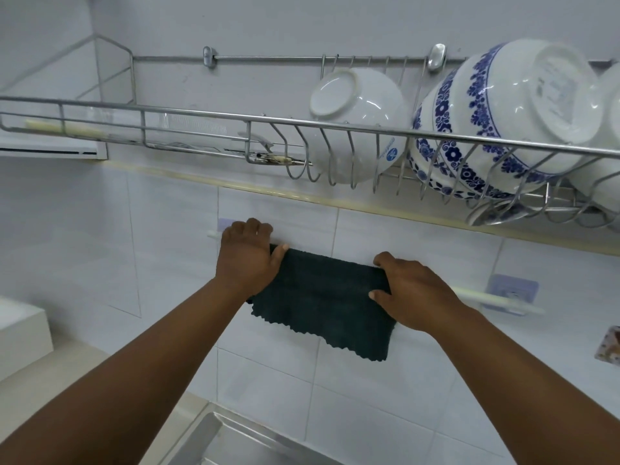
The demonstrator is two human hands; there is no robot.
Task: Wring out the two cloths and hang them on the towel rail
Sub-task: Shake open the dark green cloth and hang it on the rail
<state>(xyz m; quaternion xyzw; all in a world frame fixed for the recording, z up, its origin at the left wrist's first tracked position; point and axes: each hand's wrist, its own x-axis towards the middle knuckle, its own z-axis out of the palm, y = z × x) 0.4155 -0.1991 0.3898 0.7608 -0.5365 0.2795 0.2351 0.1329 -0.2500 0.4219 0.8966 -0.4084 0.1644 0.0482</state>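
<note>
The left hand (250,255) is closed over the left end of a dark green cloth (322,297), fingers curled over the top and thumb pressed along the front edge, while the right hand (407,292) pinches the cloth's right edge between thumb and fingers. Between them the cloth is draped over the white towel rail (496,300), which runs along the tiled wall (167,203) and is held at each end by a pale stick-on bracket (513,290); its zigzag-cut lower hem hangs free in front of the tiles. Only this one cloth is in view, so the second is presumably yet to be hung. To finish this step well, the hands should draw the two ends apart to flatten the folds, even out the front and back drops so it does not slide off, and keep it toward one side so the rail has room for the other cloth. Pulling gently seems wise, since the brackets appear only stuck to the tiles. Above, a wire dish rack (235,119) holds a plain white bowl (355,122) bearing a small round blue logo with faint lettering too small to read, beside a blue-patterned bowl (503,119). A steel sink (214,441) lies below.
</note>
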